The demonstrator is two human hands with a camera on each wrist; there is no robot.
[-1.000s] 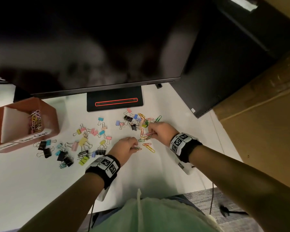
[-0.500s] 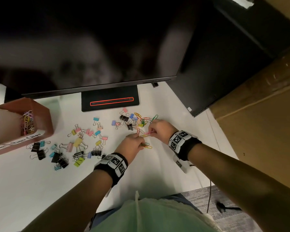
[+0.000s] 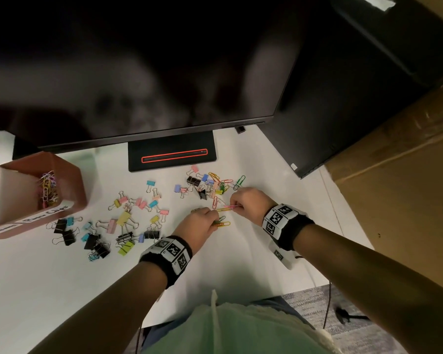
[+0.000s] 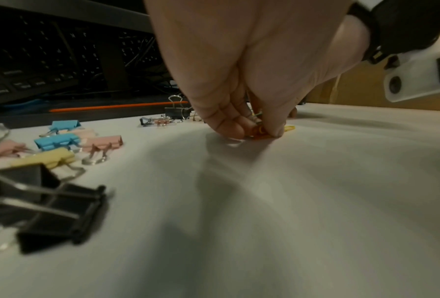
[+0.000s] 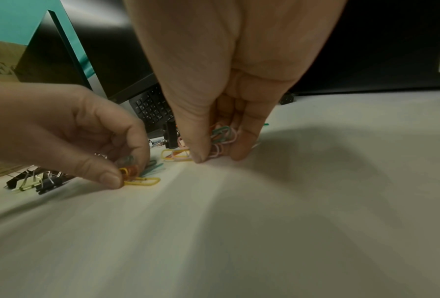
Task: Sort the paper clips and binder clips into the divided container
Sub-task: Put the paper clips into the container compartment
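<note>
Coloured paper clips (image 3: 221, 183) and binder clips (image 3: 124, 218) lie scattered on the white desk (image 3: 36, 290). My left hand (image 3: 202, 223) is down on the desk, pinching an orange and a yellow paper clip (image 5: 140, 180) with others bunched in its fingers (image 4: 258, 129). My right hand (image 3: 246, 203) pinches a bunch of pink and green paper clips (image 5: 221, 139) at the desk surface, just right of the left hand. The red divided container (image 3: 69, 180) stands at the far left, with paper clips (image 3: 48, 187) in its labelled compartment.
A large dark monitor (image 3: 138, 72) hangs over the back of the desk, its black stand base (image 3: 172, 154) behind the clips. A second dark screen (image 3: 343, 111) is at the right, and a cardboard box (image 3: 407, 187) beyond the desk's right edge.
My left hand has moved right toward the right hand and come down on the orange and yellow clips. My right hand has stayed near the clip pile with its bunch.
</note>
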